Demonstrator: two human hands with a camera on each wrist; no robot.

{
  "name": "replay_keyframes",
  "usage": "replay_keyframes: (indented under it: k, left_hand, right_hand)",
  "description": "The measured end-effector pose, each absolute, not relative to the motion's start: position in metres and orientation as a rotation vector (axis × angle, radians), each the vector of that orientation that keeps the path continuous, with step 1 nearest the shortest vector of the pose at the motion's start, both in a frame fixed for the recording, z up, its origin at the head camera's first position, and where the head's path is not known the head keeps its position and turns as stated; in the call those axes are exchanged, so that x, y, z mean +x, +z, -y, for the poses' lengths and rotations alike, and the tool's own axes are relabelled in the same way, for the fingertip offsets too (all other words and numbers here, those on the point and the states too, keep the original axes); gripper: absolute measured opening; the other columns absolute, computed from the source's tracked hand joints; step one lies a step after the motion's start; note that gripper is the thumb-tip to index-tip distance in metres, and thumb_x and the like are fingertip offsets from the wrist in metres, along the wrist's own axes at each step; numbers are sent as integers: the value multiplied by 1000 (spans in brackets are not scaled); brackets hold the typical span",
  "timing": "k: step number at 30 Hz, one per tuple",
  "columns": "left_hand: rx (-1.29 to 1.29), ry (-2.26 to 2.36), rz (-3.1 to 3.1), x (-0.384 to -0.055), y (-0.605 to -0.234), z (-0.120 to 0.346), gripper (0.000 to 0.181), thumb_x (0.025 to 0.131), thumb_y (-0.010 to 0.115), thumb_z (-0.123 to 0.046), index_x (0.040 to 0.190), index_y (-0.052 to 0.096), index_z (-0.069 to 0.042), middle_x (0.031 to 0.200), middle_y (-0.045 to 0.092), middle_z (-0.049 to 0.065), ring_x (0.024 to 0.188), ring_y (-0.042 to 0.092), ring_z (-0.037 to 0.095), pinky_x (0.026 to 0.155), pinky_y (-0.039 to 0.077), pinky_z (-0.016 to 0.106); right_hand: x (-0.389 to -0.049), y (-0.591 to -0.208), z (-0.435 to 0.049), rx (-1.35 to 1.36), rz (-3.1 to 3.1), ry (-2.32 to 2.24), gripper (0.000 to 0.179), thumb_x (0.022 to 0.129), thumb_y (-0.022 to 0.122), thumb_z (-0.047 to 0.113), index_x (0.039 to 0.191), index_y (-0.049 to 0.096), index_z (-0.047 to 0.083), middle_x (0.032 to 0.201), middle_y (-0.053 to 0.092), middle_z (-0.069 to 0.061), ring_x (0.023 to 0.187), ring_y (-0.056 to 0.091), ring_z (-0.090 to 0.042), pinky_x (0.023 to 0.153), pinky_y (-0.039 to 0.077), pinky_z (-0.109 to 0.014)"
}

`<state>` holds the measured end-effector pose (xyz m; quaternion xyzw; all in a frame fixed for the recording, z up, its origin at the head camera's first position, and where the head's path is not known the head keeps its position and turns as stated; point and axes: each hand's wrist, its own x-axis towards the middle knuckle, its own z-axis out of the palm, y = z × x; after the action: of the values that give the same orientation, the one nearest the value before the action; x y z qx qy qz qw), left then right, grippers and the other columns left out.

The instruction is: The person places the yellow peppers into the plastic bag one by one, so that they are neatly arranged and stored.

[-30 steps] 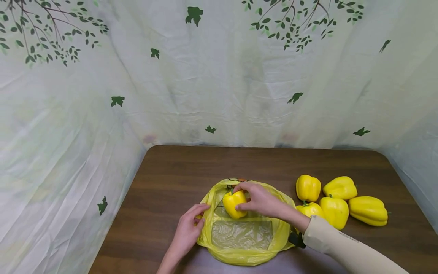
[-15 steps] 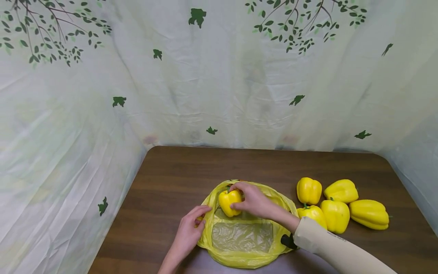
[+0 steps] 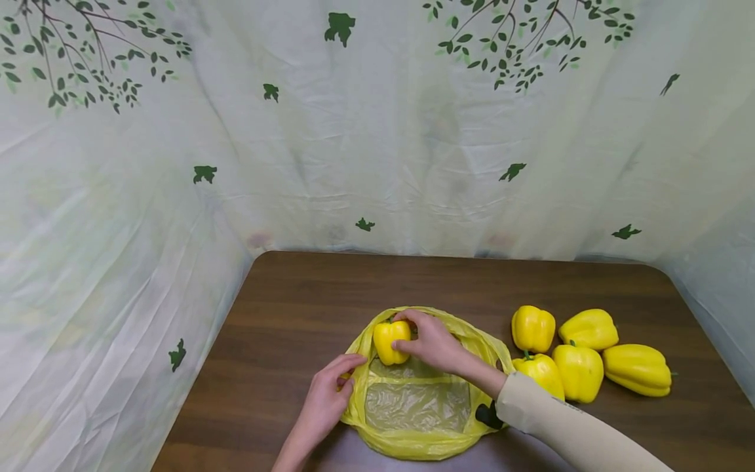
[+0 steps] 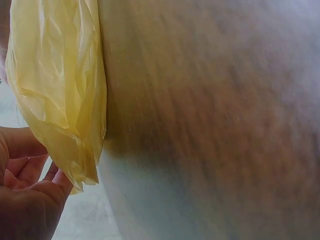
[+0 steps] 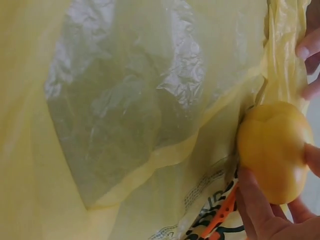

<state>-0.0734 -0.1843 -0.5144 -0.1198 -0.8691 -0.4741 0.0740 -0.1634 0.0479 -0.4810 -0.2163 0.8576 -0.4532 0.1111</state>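
Note:
A yellow plastic bag (image 3: 415, 444) lies with its mouth spread wide on the table. Inside its far left part is a yellow bell pepper (image 3: 389, 342), gripped between the thumb and fingers of my right hand (image 3: 433, 341). In the right wrist view the bell pepper (image 5: 274, 150) is close to the bag's side wall, beside printed lettering. My left hand (image 3: 327, 393) holds the bag's left rim. In the left wrist view its thumb and fingers pinch the bag's gathered edge (image 4: 75, 150). The stem is partly hidden by my right hand.
Several more yellow bell peppers (image 3: 578, 372) lie grouped on the brown wooden table (image 3: 307, 295), right of the bag. A black strap (image 3: 488, 415) shows at my right sleeve (image 3: 566, 419). Pale curtains (image 3: 377, 131) with leaf prints hang behind the table.
My right hand has moved the bell pepper a little left and away from me within the bag. My left hand has stayed at the bag's rim.

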Motion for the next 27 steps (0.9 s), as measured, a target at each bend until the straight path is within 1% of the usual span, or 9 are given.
replay_keyframes:
  k: [6,12,19,24,27]
  left_hand:
    - [-366,-1417,2615,-75,-513,184,44,77,61,22,110,73,-5,116,67,2,99,64,20,72,54,27]
    - [-367,-1428,2623,-75,-513,184,43,78,61,21,111,73,-5,116,67,1,98,64,20,73,54,27]
    - [-383,-1416,2607,-75,-514,184,44,77,61,22,110,73,-4,114,67,0,96,64,21,71,54,27]
    - [-346,-1451,2639,-76,-513,184,44,79,61,20,111,73,-6,114,66,-4,96,63,17,73,54,26]
    - [-339,-1469,2649,-77,-512,184,44,79,61,19,112,73,-7,115,66,-5,96,62,17,73,54,27]
  right_hand:
    - [-166,-482,-47,-588,-2521,-1339,41,89,73,23,126,62,9,118,64,-3,100,60,-17,84,52,-36]
    - [-167,-479,-47,-578,-2554,-1288,40,89,73,25,125,64,10,117,65,-3,99,61,-17,82,51,-35]
    - [-167,-473,-50,-615,-2569,-1216,40,89,73,22,125,64,11,119,65,-4,99,61,-18,83,51,-36]
    - [-164,-468,-55,-612,-2555,-1235,39,90,72,19,126,64,10,122,65,-5,103,62,-21,86,51,-39]
    - [-161,-464,-58,-591,-2532,-1292,38,90,71,17,127,64,9,125,64,-7,107,62,-25,87,52,-42]
